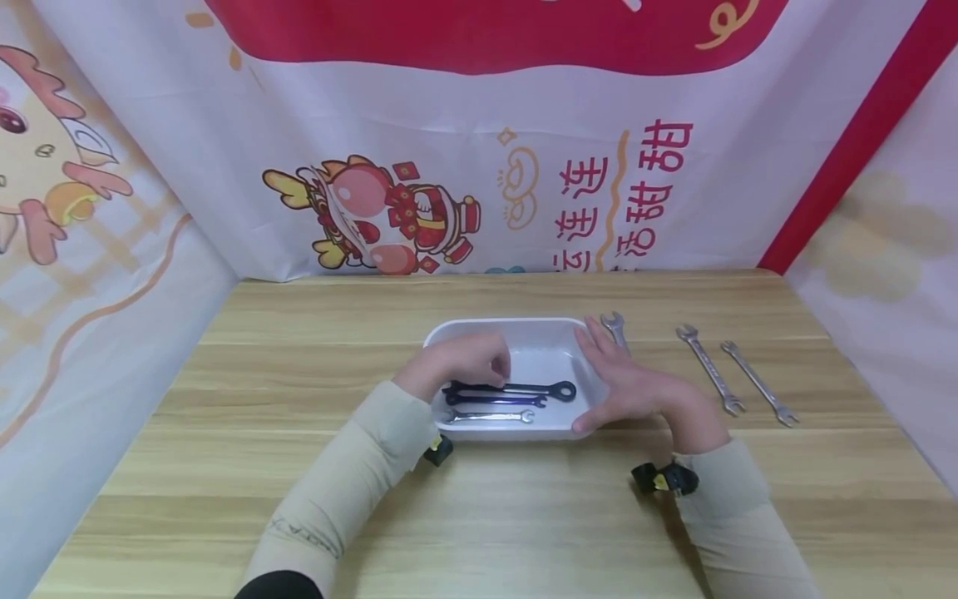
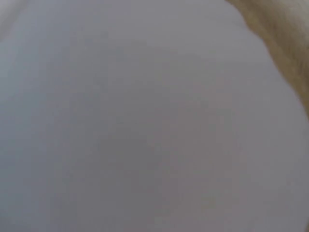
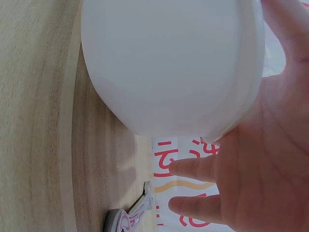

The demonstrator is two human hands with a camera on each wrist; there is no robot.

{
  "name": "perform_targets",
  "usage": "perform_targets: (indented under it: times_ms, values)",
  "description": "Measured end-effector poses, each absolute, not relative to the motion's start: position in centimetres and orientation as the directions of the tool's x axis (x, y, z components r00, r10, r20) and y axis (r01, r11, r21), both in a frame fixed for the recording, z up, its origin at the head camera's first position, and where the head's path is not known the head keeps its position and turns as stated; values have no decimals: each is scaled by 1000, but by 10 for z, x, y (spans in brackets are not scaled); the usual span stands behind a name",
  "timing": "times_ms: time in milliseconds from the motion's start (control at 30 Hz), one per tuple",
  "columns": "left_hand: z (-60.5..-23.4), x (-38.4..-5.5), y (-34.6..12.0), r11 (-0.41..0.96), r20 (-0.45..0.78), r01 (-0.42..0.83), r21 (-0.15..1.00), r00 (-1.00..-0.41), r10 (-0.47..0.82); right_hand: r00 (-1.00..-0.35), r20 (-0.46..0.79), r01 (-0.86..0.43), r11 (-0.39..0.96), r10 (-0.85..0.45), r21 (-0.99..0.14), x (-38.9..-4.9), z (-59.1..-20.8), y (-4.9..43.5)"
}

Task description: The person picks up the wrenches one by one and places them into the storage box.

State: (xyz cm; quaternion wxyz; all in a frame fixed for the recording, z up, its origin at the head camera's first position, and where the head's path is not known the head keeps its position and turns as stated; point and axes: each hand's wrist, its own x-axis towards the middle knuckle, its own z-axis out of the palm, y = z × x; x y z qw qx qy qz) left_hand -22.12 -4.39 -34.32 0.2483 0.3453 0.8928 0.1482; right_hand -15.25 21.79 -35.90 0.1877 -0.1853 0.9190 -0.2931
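A white tray (image 1: 550, 353) stands on the table in the head view. My left hand (image 1: 471, 359) reaches over its left part, fingers curled down, pinching the black ratchet wrench (image 1: 539, 388). Just in front of that wrench, a dark blue wrench (image 1: 494, 401) and a silver wrench (image 1: 490, 416) lie side by side in the tray. My right hand (image 1: 624, 383) rests on the tray's right end with its fingers spread; in the right wrist view the palm is close against the white wall. A pale, blurred surface fills most of the left wrist view.
On the table right of the tray lie two silver wrenches (image 1: 709, 368) (image 1: 759, 383). Another silver wrench (image 1: 615, 326) is partly hidden behind my right hand. A printed cloth (image 1: 486, 116) hangs along the table's back edge.
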Motion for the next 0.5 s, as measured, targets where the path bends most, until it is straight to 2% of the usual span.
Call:
perform_targets:
  times_ms: [200,500]
  values:
    - [-330,-216,-52,713,-296,559,424,-659,692,-863,-238,-229,765,-446,-602,-153,-360,219]
    - [-315,-190,-85,749,-125,494,441,-793,597,-859,-237,-232,757,-454,-610,-154,-360,219]
